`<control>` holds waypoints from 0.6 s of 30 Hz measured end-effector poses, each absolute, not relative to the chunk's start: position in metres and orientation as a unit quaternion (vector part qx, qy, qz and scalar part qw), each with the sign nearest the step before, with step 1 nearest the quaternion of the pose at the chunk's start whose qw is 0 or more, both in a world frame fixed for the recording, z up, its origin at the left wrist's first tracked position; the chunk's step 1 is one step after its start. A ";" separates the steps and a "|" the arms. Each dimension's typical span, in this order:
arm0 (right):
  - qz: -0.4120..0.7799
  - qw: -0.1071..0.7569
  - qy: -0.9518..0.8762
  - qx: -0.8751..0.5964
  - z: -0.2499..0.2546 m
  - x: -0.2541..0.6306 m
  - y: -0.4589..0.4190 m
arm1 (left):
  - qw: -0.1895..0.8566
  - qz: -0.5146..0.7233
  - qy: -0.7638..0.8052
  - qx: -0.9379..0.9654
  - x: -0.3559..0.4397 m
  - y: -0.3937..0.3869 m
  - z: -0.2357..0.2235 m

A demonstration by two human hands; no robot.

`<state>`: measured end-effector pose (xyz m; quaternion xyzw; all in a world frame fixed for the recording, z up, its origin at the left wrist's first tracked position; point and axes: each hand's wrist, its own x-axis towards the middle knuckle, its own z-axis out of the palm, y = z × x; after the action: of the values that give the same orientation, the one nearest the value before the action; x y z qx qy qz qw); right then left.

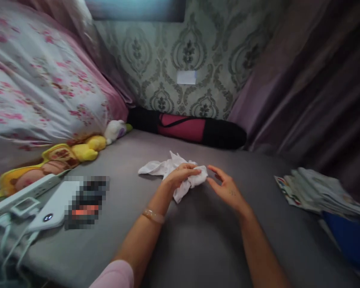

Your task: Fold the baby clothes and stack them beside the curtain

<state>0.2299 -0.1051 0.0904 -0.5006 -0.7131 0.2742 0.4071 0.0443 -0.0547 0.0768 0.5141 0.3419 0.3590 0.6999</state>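
Note:
A crumpled white cloth (pixel 183 193) lies in the middle of the grey surface (pixel 198 240), its loose ends spread to the left and toward me. My left hand (pixel 181 175) is closed over the bunched right part of it, thumb and fingers pressed on the fabric. Just right of that bunch is my right hand (pixel 228 191), with its thumb and fingers apart. Its fingertips come close to the cloth's edge; whether they touch it I cannot tell.
Left are a power strip (pixel 48 186), a white power bank (pixel 55 208) with cables, a blurred-out object (pixel 87 202) and plush toys (pixel 60 158). A black and red long bag (pixel 183 128) lies by the wall. Stacked papers (pixel 327 190) and a blue folder (pixel 348 236) are right.

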 end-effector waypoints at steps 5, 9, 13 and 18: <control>0.392 0.394 -0.697 -0.453 0.097 0.250 -0.115 | 0.766 0.294 0.259 0.510 0.066 -0.073 0.095; 0.367 0.407 -0.665 -0.508 0.090 0.252 -0.110 | 0.705 0.306 0.263 0.583 0.058 -0.076 0.101; 0.187 0.452 -0.672 -0.555 0.116 0.245 -0.125 | 0.654 0.254 0.297 0.648 0.043 -0.081 0.115; 0.023 0.481 -0.652 -0.586 0.169 0.247 -0.172 | 0.619 0.284 0.280 0.677 0.028 -0.098 0.147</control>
<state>0.2473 -0.1725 0.1690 -0.5859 -0.6519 0.0231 0.4808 0.0282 -0.0980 0.1467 0.6770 0.2804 0.2837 0.6185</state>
